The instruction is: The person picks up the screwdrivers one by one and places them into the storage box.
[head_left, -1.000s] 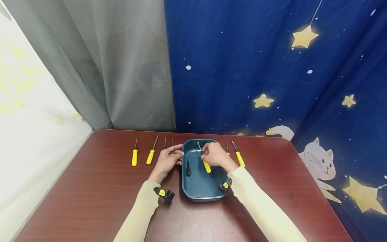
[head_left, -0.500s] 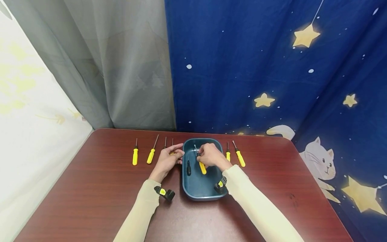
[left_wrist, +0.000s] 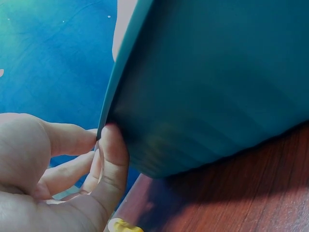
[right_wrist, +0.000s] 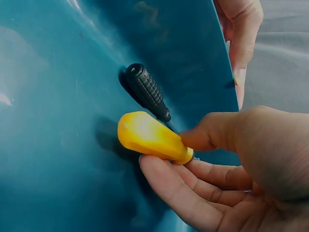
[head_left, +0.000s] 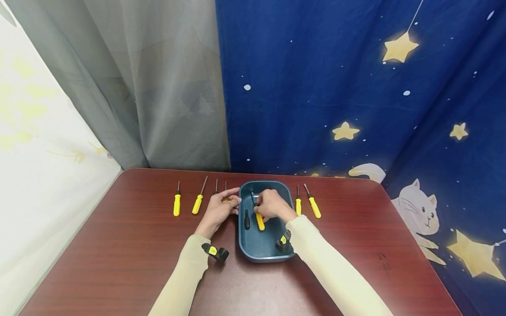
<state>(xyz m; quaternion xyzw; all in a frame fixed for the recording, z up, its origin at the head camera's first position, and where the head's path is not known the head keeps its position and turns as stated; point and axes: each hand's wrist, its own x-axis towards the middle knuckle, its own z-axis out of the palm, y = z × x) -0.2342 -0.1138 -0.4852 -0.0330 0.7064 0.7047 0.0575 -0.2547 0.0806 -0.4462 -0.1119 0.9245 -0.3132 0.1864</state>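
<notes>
A blue plastic tray (head_left: 262, 252) stands on the table. My left hand (head_left: 216, 212) is at its left side; in the left wrist view the thumb and a finger pinch its rim (left_wrist: 107, 104). Inside the tray, my right hand (head_left: 273, 204) grips a yellow-handled screwdriver (head_left: 260, 222) near the front of its handle. In the right wrist view, the yellow handle (right_wrist: 147, 134) lies between thumb and fingers, and its shaft is mostly hidden. Just left of it, a screwdriver with a ribbed black handle (head_left: 247, 220) lies on the tray floor.
More yellow-handled screwdrivers lie on the table: one at far left (head_left: 176, 205), another beside it (head_left: 197, 204), and others partly behind the left hand. To the tray's right are two more, a nearer one (head_left: 298, 205) and a tilted one (head_left: 314, 206). Curtains hang behind the table.
The right hand has carried the yellow-handled screwdriver leftward and lower, close beside the black-handled one. The left hand has stayed at the tray's left rim.
</notes>
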